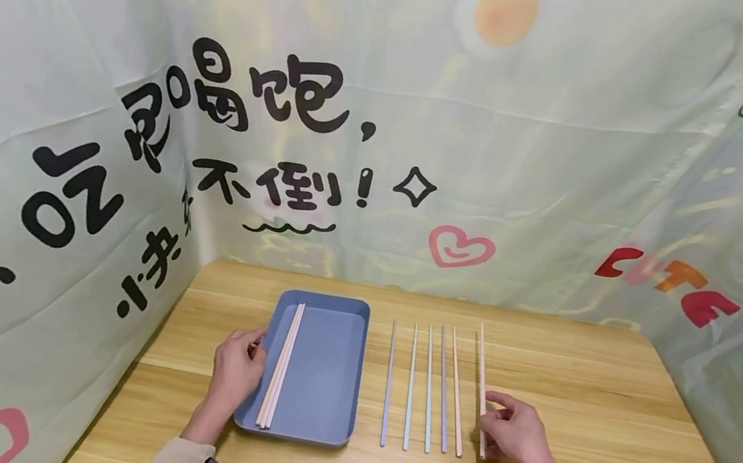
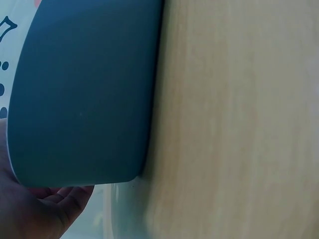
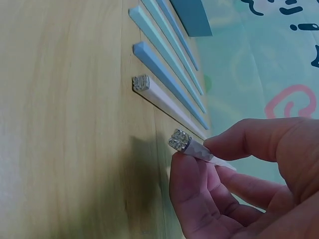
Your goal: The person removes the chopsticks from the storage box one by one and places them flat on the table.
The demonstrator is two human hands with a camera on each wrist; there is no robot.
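Note:
My left hand (image 1: 238,365) grips the left edge of a blue-grey tray (image 1: 327,376); in the left wrist view the fingers curl at the tray's outer wall (image 2: 84,99). Pale pink and peach chopsticks (image 1: 279,368) lie lengthwise side by side along the tray's left side. With thumb and fingers, my right hand (image 1: 518,430) pinches a pale pink chopstick (image 1: 483,365) near its thick end. A patterned silvery cap (image 3: 179,140) tops that end in the right wrist view. Just left of it, a pink chopstick (image 1: 457,393) with a similar cap lies on the table.
Between the tray and my right hand, a purple-blue chopstick (image 1: 444,391), two pale green-blue chopsticks (image 1: 410,390) and a bluish chopstick (image 1: 388,386) lie roughly parallel on the wooden table (image 1: 606,418). Printed cloth (image 1: 558,173) hangs behind and at both sides.

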